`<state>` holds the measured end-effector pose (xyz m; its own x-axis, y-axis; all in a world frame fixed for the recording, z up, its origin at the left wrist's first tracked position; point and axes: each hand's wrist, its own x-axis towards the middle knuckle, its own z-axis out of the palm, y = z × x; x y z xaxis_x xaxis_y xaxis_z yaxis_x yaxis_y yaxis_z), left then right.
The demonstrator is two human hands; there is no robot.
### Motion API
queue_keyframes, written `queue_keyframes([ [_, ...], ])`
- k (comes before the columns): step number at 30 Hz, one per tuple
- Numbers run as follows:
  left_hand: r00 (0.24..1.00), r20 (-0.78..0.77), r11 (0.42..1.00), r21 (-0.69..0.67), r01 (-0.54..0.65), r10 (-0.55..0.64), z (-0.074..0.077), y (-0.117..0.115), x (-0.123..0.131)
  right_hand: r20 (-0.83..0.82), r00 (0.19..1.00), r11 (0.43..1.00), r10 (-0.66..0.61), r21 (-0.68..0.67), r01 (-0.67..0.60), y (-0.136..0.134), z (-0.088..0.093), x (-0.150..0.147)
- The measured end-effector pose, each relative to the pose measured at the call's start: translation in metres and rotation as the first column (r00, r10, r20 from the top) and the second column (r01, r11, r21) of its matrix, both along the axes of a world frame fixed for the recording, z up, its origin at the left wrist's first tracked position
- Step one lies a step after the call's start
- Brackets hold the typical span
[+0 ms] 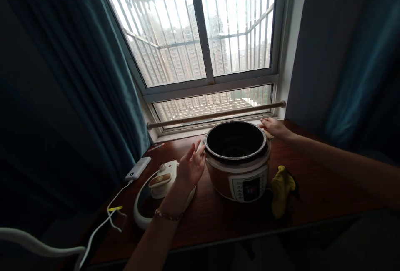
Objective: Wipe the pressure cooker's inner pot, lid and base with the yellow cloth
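Observation:
An electric pressure cooker with a brown and white body stands lidless on the table, its dark inner pot showing. My left hand is at the cooker's left side, fingers stretched out and close to the rim. Whether its fingertips touch the body I cannot tell. On the far right side of the rim is my right hand, its fingers extended and partly hidden. The cooker's lid lies to the left, partly behind my left forearm. A yellow cloth rests to the right of the cooker.
A white power bank with a white cable lies at the left of the reddish-brown table. Behind the table, a rail crosses the barred window. Blue curtains hang at the sides.

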<state>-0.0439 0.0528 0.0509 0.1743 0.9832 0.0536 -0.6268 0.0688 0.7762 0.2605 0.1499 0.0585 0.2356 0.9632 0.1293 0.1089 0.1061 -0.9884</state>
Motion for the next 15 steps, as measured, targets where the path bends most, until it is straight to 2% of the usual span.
queue_keyframes([
  [3,0.999,-0.03,0.998,0.047,-0.037,0.038,-0.007,-0.013,-0.005,0.332,0.939,0.976,-0.091,0.219,0.018,-0.021,0.002,0.001],
  [5,0.994,-0.09,0.993,0.1,-0.056,0.065,-0.017,-0.027,-0.012,0.445,0.885,0.92,-0.14,0.389,-0.05,-0.046,-0.002,0.001],
  [8,0.933,-0.317,0.981,0.143,-0.133,0.173,-0.042,-0.048,-0.029,0.528,0.807,0.814,-0.264,0.571,-0.108,-0.098,-0.029,0.001],
  [9,0.871,-0.435,0.972,0.155,-0.178,0.229,-0.053,-0.052,-0.037,0.541,0.78,0.784,-0.314,0.611,-0.109,-0.118,-0.045,0.001],
  [10,0.777,-0.558,0.956,0.179,-0.23,0.292,-0.065,-0.055,-0.047,0.532,0.762,0.768,-0.368,0.636,-0.073,-0.138,-0.064,0.001],
  [12,0.529,-0.741,0.904,0.263,-0.337,0.413,-0.09,-0.054,-0.071,0.533,0.724,0.801,-0.438,0.597,0.046,-0.175,-0.111,0.0],
  [14,0.267,-0.812,0.819,0.384,-0.426,0.52,-0.113,-0.045,-0.098,0.59,0.636,0.835,-0.497,0.525,0.165,-0.202,-0.16,0.001],
  [15,0.134,-0.828,0.783,0.445,-0.435,0.545,-0.122,-0.039,-0.111,0.622,0.596,0.835,-0.507,0.527,0.16,-0.211,-0.182,0.002],
])
